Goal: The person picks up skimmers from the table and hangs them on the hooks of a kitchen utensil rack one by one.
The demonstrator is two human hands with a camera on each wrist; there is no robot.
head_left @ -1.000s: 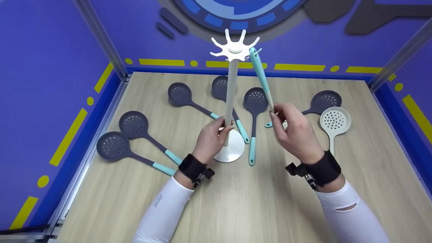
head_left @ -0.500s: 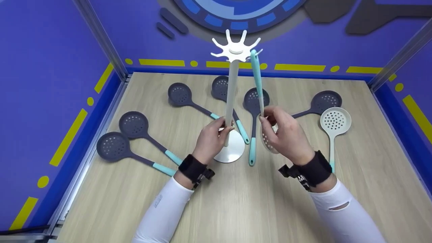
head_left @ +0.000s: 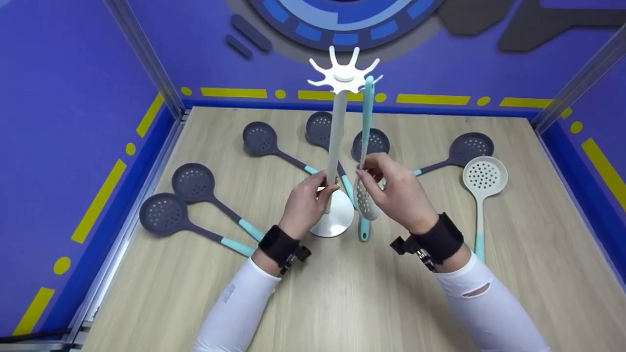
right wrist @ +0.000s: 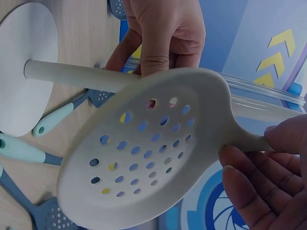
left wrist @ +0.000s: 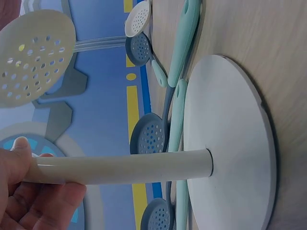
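Observation:
My left hand (head_left: 304, 200) holds the white post (head_left: 337, 132) of a utensil stand low down, fingers and thumb around it. The stand has a round base (head_left: 332, 227) and a top ring of hooks (head_left: 344, 76). In my right hand (head_left: 403, 190) is a white skimmer (right wrist: 144, 143), pinched at the neck just above its perforated head. Its turquoise handle (head_left: 368, 107) points up, and its end meets a right-hand hook, whose tip shows beyond it. Whether the hook passes through the handle's hole is hard to see.
Several grey skimmers with turquoise handles lie around the stand, including one at far left (head_left: 164, 213), one behind the right hand (head_left: 374, 142) and one at right (head_left: 472, 148). Another white skimmer (head_left: 485, 176) lies at right. Blue walls (head_left: 73, 122) enclose the table.
My right hand has moved left and slightly down, bringing the skimmer from slanted to nearly upright, with its head now near the post. The left hand stays on the post.

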